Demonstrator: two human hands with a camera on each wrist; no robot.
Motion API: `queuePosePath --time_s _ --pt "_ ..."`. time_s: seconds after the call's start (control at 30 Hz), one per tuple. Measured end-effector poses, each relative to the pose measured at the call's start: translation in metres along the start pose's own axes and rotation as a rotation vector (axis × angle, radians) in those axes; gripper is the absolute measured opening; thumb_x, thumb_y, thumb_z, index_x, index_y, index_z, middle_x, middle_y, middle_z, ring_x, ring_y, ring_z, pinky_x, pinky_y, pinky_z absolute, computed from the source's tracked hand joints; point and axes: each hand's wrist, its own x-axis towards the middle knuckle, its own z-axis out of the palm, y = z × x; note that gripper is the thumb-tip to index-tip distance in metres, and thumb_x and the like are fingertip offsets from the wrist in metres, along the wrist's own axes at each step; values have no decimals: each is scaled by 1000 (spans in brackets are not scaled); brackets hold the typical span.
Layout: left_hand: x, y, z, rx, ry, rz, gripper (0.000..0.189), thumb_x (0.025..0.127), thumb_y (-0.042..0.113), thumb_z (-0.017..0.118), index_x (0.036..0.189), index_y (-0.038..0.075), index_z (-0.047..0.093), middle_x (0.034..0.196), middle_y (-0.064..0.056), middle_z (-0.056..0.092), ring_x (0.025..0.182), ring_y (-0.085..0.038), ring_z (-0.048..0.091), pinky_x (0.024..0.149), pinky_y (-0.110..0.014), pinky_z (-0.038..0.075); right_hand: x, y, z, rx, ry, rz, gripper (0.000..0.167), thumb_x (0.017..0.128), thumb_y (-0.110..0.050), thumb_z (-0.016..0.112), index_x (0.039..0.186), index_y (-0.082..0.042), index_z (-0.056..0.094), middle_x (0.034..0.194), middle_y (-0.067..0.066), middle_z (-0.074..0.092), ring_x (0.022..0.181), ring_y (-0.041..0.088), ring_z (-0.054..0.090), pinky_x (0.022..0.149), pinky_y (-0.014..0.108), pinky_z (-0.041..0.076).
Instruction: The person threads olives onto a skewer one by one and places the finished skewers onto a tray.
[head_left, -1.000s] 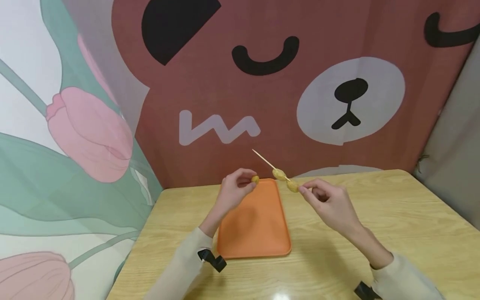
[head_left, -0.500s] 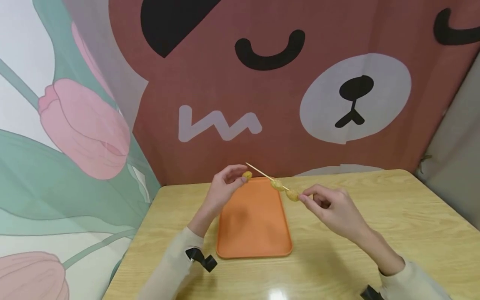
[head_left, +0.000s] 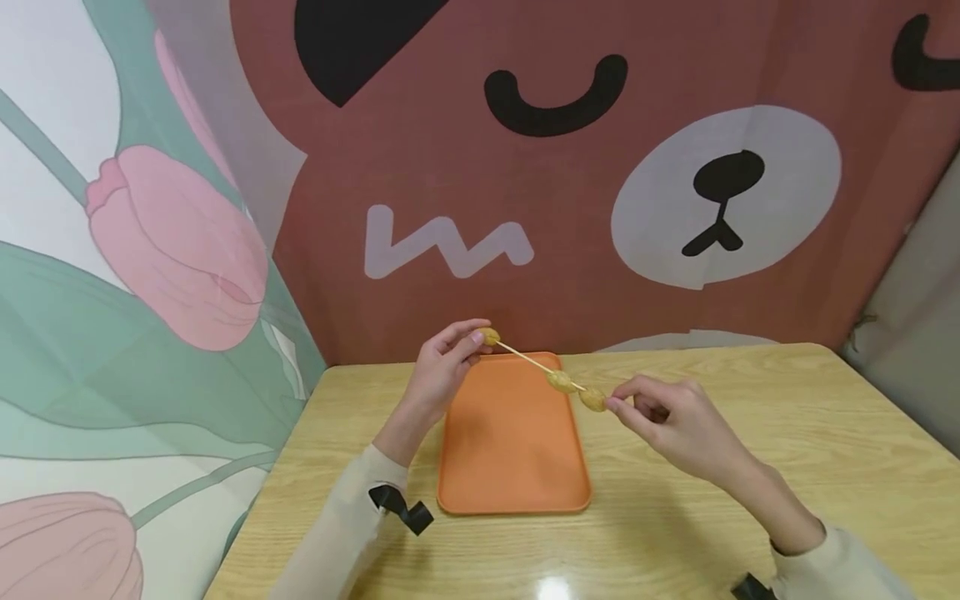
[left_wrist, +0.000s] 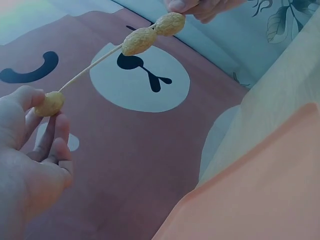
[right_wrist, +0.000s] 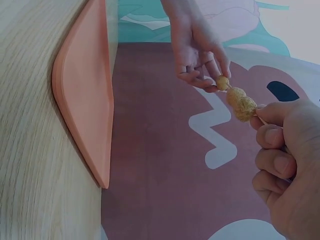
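My left hand [head_left: 437,375] pinches a tan peanut in its shell [head_left: 490,336] between thumb and fingers. Against that peanut stands the tip of a thin wooden skewer [head_left: 525,357]; how deep it goes in cannot be told. Two more peanuts, an inner one [left_wrist: 139,41] and an outer one [left_wrist: 170,24], are threaded close together near the skewer's other end. There my right hand [head_left: 686,429] pinches the skewer just behind the outer peanut, and in the right wrist view its end runs back under the curled fingers. Both hands are held above the table.
Below the hands an orange tray [head_left: 517,467] lies on the light wooden table [head_left: 360,517]. Behind the table hangs a cloth with a bear face [head_left: 420,308], and a tulip-patterned cloth [head_left: 180,250] is at the left. Black straps sit on both wrists.
The skewer's tip was apart from the left hand's peanut and now meets it. The right hand has lowered slightly, and the left hand has shifted left relative to the tray.
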Motion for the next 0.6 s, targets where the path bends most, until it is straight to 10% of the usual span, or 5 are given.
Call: queuePosePath --time_s 0.6 --pt "-2 6 2 -67 -93 19 50 104 25 59 143 -5 51 118 -14 55 108 -30 61 103 -42 48 -1 0 6 19 23 -31 37 81 8 80 96 -25 73 63 -22 41 51 -5 33 45 11 29"
